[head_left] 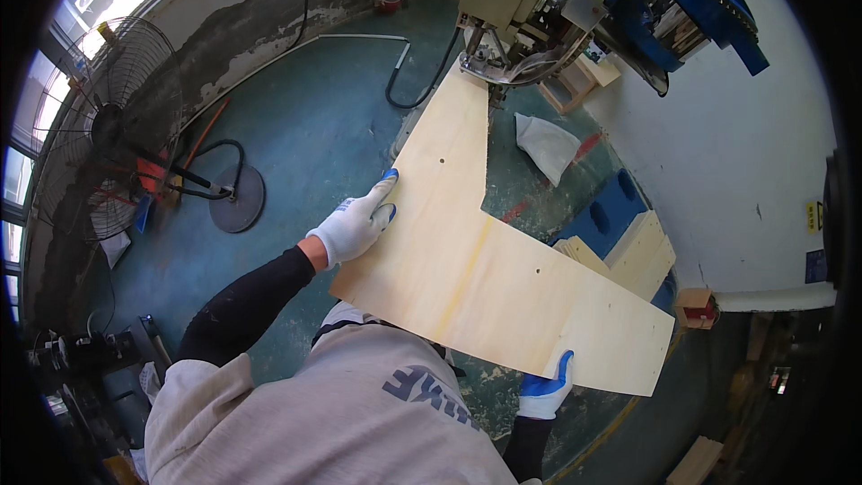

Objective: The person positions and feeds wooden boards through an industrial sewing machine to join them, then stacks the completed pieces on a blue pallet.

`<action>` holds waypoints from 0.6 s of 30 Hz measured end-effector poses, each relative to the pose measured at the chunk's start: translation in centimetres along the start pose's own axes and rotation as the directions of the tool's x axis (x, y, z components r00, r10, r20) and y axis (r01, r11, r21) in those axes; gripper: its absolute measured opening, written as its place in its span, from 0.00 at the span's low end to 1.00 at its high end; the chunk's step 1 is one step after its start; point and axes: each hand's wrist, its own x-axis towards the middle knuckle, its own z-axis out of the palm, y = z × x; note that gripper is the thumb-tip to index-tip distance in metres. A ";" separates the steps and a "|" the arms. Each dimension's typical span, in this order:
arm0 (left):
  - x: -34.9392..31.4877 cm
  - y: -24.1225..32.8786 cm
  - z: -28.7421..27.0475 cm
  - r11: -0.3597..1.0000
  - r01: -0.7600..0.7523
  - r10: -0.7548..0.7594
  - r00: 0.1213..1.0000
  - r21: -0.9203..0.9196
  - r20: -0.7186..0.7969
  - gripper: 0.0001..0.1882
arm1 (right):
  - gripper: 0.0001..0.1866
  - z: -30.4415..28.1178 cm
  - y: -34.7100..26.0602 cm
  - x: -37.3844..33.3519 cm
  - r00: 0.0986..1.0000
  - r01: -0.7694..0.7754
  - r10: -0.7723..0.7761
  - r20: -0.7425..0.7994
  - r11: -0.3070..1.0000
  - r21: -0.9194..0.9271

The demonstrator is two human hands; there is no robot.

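Both my hands, in white gloves with blue fingertips and palms, hold an L-shaped plywood panel point(431, 260) level in front of my body. My left hand point(357, 223) grips its left edge, thumb on top and the other fingers partly hidden beneath. At the near edge, toward the right end, my right hand point(548, 386) pinches the panel with its thumb above. The panel's far, narrow end lies under the head of a green-grey machine point(503, 9). Two small dark holes show in the pale wood.
A blue toothed, round machine part point(691, 0) juts out at the upper right. Stacked wooden panels point(642, 256) lie on a blue support point(612, 216) at right. A white sack point(546, 145) rests on the floor. At left stands a large fan point(108, 130) on a round base point(238, 202).
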 end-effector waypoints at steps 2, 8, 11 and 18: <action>0.1 -0.7 0.4 0.998 -0.065 0.066 0.997 0.016 -0.045 0.31 | 0.26 -0.6 0.1 -0.1 1.000 -0.025 0.026 -0.010 1.000 0.007; 0.0 -1.1 0.4 0.998 -0.066 0.065 0.996 -0.006 -0.064 0.30 | 0.26 0.6 0.7 -0.7 0.998 0.061 -0.060 0.022 0.996 -0.059; 0.0 -1.5 0.6 0.992 -0.125 0.122 0.985 -0.017 -0.121 0.29 | 0.27 0.6 1.1 -1.2 0.997 0.065 -0.066 -0.046 0.997 -0.031; -0.7 1.2 -0.3 0.997 0.069 -0.069 0.998 -0.044 0.002 0.29 | 0.27 -0.5 2.1 0.1 0.992 0.123 -0.123 -0.013 0.992 -0.004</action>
